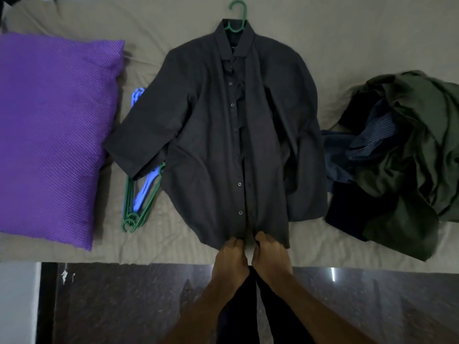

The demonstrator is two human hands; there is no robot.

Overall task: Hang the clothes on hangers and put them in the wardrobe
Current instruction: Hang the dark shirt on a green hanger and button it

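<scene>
Pinching the shirt (223, 135) hem, both hands: left hand (231, 256), right hand (269, 254). Hanger (237, 14) already inside shirt; clothes pile (402, 155) beside shirt unhung.

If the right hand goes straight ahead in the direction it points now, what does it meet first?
The right hand already pinches the hem of the dark shirt, pointing up along it. Going on, it would slide over the shirt's front, along the button placket, probably toward the collar and the green hanger.
</scene>
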